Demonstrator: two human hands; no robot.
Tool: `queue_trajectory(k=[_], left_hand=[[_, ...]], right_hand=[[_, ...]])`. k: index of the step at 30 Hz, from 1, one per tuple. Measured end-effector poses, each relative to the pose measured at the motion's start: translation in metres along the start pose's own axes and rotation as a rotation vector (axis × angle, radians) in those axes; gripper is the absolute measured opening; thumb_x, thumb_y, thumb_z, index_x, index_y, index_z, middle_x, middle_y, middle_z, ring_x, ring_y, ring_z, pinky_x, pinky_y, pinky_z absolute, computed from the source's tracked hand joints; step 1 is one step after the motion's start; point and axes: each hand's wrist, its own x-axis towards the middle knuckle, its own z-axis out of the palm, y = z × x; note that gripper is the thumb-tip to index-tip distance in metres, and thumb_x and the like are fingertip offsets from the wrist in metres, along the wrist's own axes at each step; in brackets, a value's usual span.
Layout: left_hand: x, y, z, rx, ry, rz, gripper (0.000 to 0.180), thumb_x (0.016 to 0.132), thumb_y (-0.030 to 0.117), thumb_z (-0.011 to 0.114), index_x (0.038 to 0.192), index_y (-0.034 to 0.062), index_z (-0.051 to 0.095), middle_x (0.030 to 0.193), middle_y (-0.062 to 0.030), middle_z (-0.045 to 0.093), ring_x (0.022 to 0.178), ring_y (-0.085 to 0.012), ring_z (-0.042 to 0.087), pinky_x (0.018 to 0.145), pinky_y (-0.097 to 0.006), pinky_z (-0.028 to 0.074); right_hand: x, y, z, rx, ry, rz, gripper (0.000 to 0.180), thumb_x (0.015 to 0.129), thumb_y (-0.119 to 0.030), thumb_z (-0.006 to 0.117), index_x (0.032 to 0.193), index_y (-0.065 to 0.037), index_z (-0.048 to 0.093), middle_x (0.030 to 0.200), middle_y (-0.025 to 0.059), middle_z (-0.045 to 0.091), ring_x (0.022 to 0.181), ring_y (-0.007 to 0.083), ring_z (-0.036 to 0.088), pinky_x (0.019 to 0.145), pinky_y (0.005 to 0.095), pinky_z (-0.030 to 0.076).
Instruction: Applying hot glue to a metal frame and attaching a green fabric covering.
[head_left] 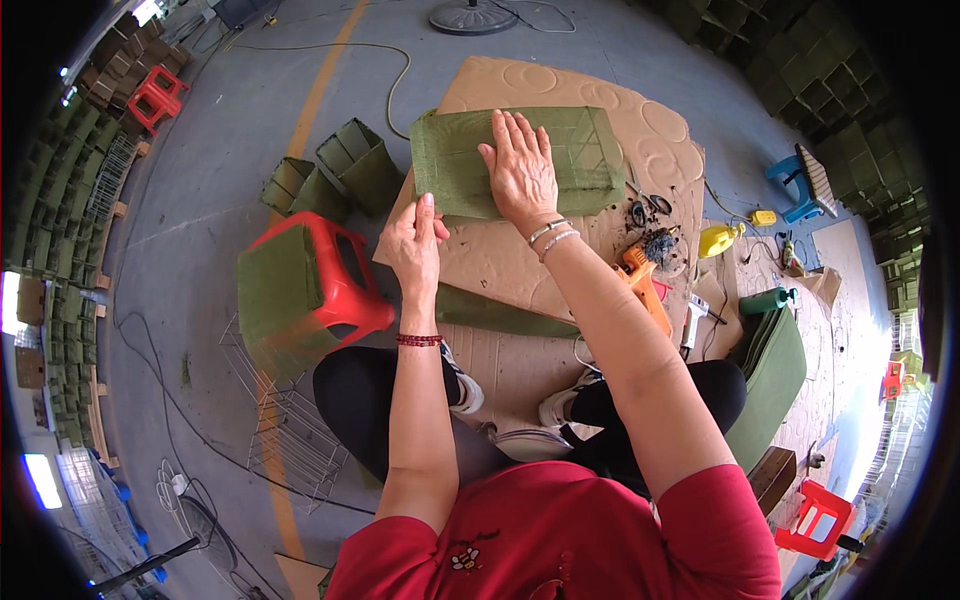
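We see bare cardboard (pixel 500 262) at frame centre, btw the green fabric box (pixel 515 160) above and the knees below: open passage. Left is blocked by the red stool (pixel 315 285) w/ green blocks (pixel 335 170) behind it. Right is cluttered: orange glue gun (pixel 643 283), scissors (pixel 640 208), yellow bottle (pixel 722 240). Upper centre, grey floor (pixel 250 110) lies open.

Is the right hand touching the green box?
Touching. The head view shows the right hand lying flat, palm down, on top of the green box.
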Motion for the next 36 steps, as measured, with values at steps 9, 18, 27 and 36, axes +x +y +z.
queue_trajectory(k=[9,18,27,36], left_hand=[[-0.015,-0.025,0.004,-0.108,0.051,-0.008,0.04,0.098,0.03,0.056,0.074,-0.0012,0.062,0.056,-0.001,0.055,0.051,-0.0053,0.048,0.049,-0.022,0.038],[-0.01,-0.033,0.009,0.004,0.109,0.088,0.039,0.099,0.027,0.055,0.07,0.0,0.058,0.056,-0.0017,0.054,0.051,-0.007,0.049,0.05,-0.025,0.041],[-0.007,-0.036,0.014,0.048,0.13,0.101,0.039,0.098,0.027,0.056,0.071,-0.0003,0.058,0.056,-0.0024,0.055,0.052,-0.0074,0.05,0.051,-0.026,0.042],[-0.005,-0.027,0.015,0.009,0.166,0.101,0.04,0.1,0.027,0.054,0.071,-0.0008,0.057,0.055,-0.0015,0.053,0.051,-0.007,0.047,0.05,-0.024,0.039]], right_hand=[[-0.001,0.003,0.003,-0.015,0.031,-0.031,0.048,0.098,-0.031,0.046,0.136,0.0,0.043,0.138,0.0144,0.049,0.134,0.0291,0.039,0.113,0.0474,0.027],[0.005,0.004,0.01,-0.001,0.025,-0.012,0.044,0.098,-0.029,0.045,0.131,0.0,0.047,0.135,0.0132,0.052,0.132,0.0278,0.041,0.112,0.0468,0.028],[0.012,0.008,0.016,-0.007,-0.01,0.018,0.042,0.099,-0.028,0.045,0.13,0.0,0.049,0.134,0.013,0.054,0.131,0.0278,0.043,0.111,0.0475,0.029],[0.011,0.008,0.016,-0.008,0.011,0.002,0.041,0.098,-0.026,0.045,0.129,0.0,0.05,0.134,0.0134,0.054,0.131,0.0278,0.043,0.111,0.047,0.029]])
